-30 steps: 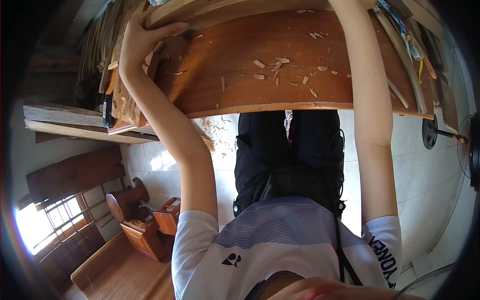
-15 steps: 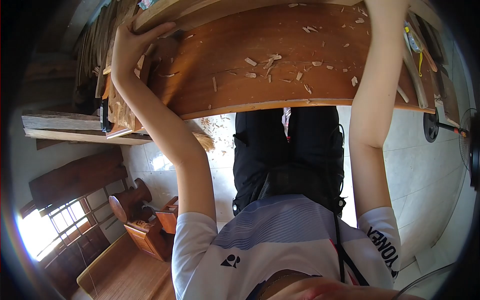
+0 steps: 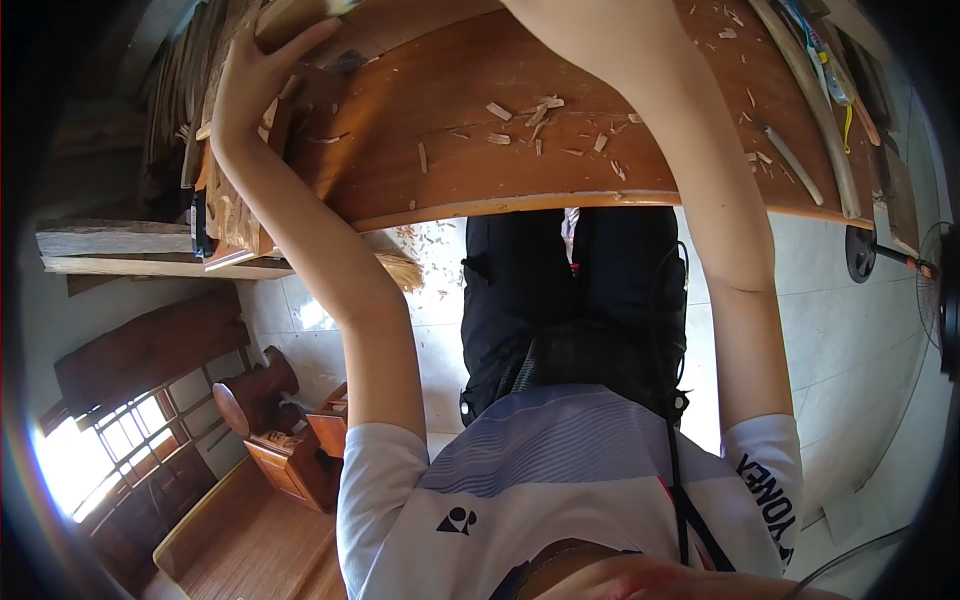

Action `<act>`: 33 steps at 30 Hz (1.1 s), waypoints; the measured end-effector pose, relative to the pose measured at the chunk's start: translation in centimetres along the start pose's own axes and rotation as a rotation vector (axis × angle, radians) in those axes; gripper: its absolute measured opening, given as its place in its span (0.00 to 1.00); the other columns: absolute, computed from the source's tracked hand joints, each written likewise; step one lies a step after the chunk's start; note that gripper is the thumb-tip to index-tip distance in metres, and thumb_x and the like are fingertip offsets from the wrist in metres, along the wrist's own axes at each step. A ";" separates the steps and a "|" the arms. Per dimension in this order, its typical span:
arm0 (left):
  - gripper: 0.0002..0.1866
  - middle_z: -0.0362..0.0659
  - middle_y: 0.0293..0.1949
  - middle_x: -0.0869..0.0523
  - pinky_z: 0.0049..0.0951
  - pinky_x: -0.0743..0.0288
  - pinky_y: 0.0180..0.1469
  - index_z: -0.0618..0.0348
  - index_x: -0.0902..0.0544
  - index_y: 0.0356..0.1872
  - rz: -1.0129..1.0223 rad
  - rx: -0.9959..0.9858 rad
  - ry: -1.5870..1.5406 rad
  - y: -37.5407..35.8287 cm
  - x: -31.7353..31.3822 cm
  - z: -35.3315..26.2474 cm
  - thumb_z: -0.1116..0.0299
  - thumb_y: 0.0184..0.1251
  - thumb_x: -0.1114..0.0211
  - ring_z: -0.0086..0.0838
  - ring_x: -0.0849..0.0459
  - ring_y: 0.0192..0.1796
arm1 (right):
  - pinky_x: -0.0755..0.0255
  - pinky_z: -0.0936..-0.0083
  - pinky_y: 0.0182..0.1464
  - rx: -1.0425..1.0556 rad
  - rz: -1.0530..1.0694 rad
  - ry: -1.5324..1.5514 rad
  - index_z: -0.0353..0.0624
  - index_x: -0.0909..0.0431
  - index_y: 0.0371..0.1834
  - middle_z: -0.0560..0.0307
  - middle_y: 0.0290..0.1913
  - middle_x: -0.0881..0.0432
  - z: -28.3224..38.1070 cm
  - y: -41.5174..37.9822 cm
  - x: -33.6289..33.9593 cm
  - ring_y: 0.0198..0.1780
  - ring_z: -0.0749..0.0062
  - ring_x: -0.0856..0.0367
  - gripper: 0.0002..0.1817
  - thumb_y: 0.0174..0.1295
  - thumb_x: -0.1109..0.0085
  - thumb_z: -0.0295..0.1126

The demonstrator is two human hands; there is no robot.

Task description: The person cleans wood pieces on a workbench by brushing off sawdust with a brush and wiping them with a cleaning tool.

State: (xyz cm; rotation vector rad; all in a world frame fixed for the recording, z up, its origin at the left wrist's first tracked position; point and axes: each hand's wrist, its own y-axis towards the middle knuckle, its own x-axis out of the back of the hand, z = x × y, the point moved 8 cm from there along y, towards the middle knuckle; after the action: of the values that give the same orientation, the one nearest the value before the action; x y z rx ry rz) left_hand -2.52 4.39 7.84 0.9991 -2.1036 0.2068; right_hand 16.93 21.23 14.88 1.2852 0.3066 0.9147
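My left hand is at the upper left, around the near end of a pale wooden piece, its thumb stretched along it and the other fingers partly hidden. My right hand reaches in at the top centre, above the brown wooden tabletop; only its wrist side shows, and its fingers are cut off by the frame's upper edge. Wood chips lie scattered over the tabletop between my arms.
Wood strips and a thin tool lie at the tabletop's right end, near a yellow-corded item. Stacked planks stand left. A broom, floor shavings, a fan, and a wooden bench are around.
My right hand and forearm have swung left across the tabletop, uncovering the thin tool at the right. My left hand has shifted slightly left, and the wood beside it has moved.
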 end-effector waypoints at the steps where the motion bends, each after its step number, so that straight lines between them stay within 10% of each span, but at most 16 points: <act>1: 0.23 0.38 0.33 0.12 0.21 0.29 0.33 0.65 0.11 0.48 0.003 0.003 0.002 0.0 0.0 0.0 0.61 0.56 0.17 0.17 0.19 0.31 | 0.29 0.73 0.36 0.020 -0.032 0.055 0.40 0.22 0.38 0.55 0.28 0.20 -0.7 -0.2 -0.2 0.24 0.69 0.28 0.15 0.80 0.47 0.38; 13: 0.26 0.40 0.37 0.11 0.23 0.26 0.38 0.66 0.12 0.50 0.027 0.023 0.016 0.2 0.0 0.4 0.60 0.55 0.16 0.20 0.17 0.35 | 0.35 0.85 0.22 -0.258 -0.403 -0.293 0.39 0.20 0.43 0.63 0.23 0.24 -4.3 -1.2 11.3 0.21 0.81 0.30 0.15 0.82 0.52 0.37; 21: 0.27 0.42 0.39 0.10 0.24 0.24 0.41 0.67 0.13 0.52 0.039 0.035 0.020 0.1 0.1 0.4 0.59 0.55 0.16 0.22 0.15 0.38 | 0.37 0.84 0.24 -0.233 -0.149 -0.514 0.39 0.21 0.35 0.63 0.22 0.25 -0.2 0.0 7.2 0.21 0.82 0.32 0.15 0.78 0.45 0.38; 30: 0.29 0.44 0.41 0.10 0.25 0.21 0.44 0.67 0.13 0.53 0.041 0.031 0.014 -0.3 0.0 0.3 0.59 0.54 0.16 0.25 0.13 0.41 | 0.22 0.75 0.38 -0.017 -0.072 0.422 0.35 0.21 0.48 0.52 0.36 0.19 -1.0 -0.9 -1.0 0.35 0.74 0.18 0.14 0.82 0.51 0.36; 33: 0.30 0.45 0.42 0.09 0.25 0.20 0.46 0.68 0.14 0.54 0.046 0.026 0.014 -0.2 0.0 0.3 0.58 0.54 0.15 0.25 0.12 0.42 | 0.24 0.80 0.35 -0.086 0.024 0.203 0.35 0.21 0.49 0.54 0.34 0.19 -2.4 -1.3 -1.3 0.33 0.77 0.19 0.15 0.82 0.52 0.36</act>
State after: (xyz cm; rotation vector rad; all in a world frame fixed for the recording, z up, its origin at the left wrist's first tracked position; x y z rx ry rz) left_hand -2.52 4.10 7.54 0.9624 -2.1173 0.2639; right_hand 15.02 21.90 12.65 1.1211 0.4073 1.0701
